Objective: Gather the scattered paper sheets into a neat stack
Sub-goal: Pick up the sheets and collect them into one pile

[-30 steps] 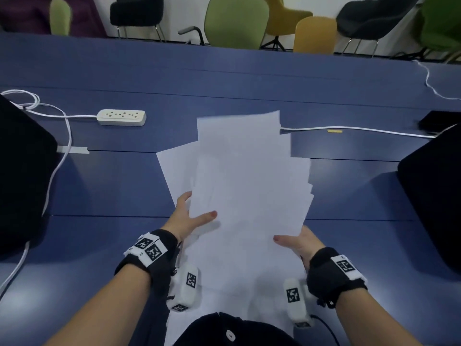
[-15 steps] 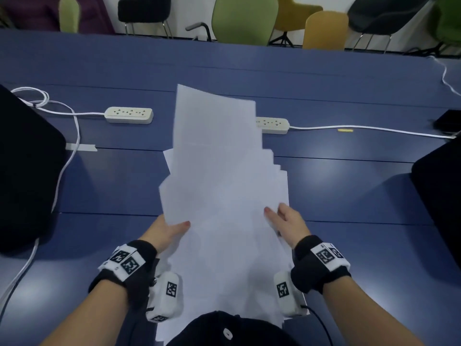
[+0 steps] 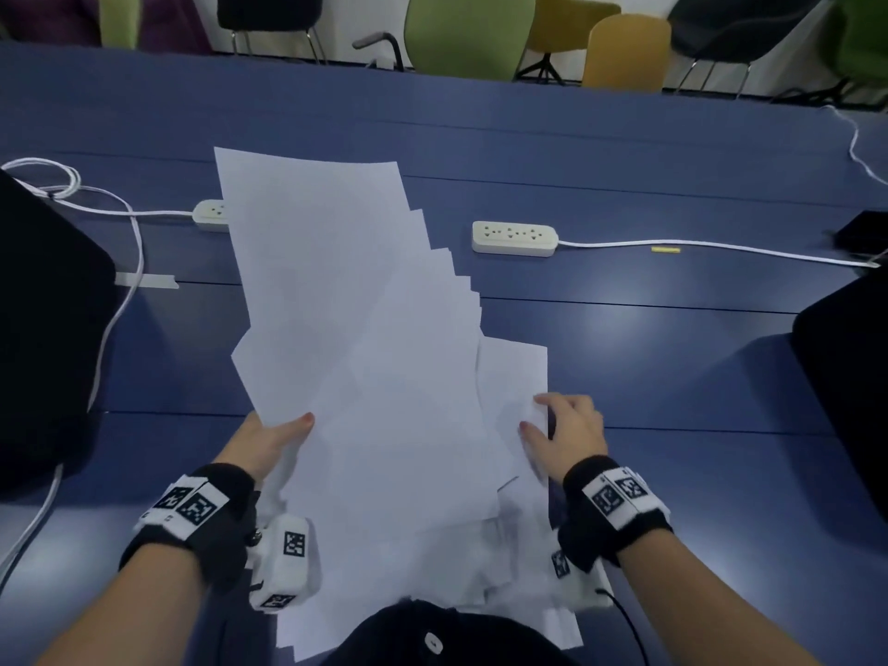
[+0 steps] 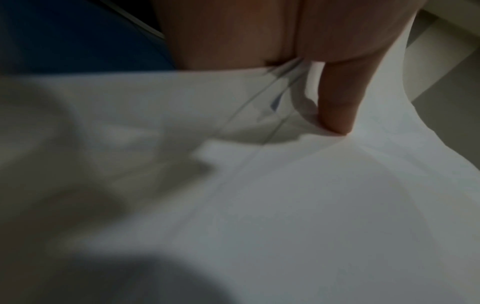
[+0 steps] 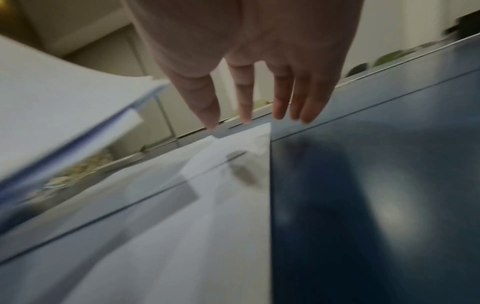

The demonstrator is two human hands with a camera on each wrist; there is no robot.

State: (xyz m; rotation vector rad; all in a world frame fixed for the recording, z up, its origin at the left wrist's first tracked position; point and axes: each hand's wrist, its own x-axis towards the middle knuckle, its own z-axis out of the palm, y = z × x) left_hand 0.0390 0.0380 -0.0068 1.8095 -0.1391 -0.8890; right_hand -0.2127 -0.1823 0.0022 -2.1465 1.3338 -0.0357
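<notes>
Many thin white paper sheets (image 3: 365,377) fan unevenly, left hand (image 3: 269,437) pinching, right hand (image 3: 569,427) spread flat.

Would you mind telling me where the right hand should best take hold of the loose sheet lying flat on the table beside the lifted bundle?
Probably at the loose sheet's straight right edge, coming in from the right: it lies flat on the blue table, so the right hand can slide fingers under and thumb on top.

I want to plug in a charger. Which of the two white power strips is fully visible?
The right-hand power strip, beside the raised paper sheets. The left power strip is half hidden behind them.
</notes>
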